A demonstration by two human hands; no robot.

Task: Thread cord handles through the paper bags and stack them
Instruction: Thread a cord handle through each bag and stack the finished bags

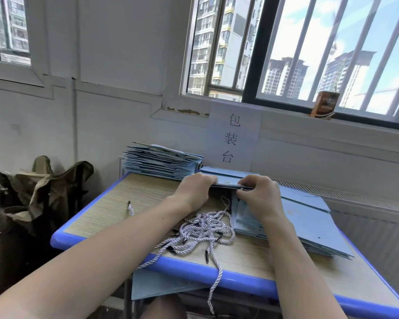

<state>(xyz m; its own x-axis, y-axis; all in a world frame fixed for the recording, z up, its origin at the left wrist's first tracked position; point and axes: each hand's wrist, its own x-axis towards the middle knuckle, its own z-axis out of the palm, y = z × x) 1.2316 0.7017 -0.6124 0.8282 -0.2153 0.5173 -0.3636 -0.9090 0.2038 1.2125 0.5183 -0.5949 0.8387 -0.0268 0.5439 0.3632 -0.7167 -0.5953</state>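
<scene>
A white paper sign (232, 137) taped to the wall at centre reads "包装台" in black characters. Below it, at mid-frame, a person's left hand (194, 188) and right hand (259, 194) both curl over the top edge of a flat pale-blue paper bag (228, 178), fingers pinching it. Twisted white-and-grey cord handles (205, 229) with black tips lie tangled at lower centre, one trailing over the blue-rimmed, wood-grain surface (115, 203). A fanned pile of flat blue bags (309, 224) spreads at right; a neater stack of blue bags (159, 163), cord on top, sits at the far left corner. An orange-brown carton (325, 104), print unreadable, stands on the windowsill, upper right. Crumpled olive cloth (42, 187) lies at left.
</scene>
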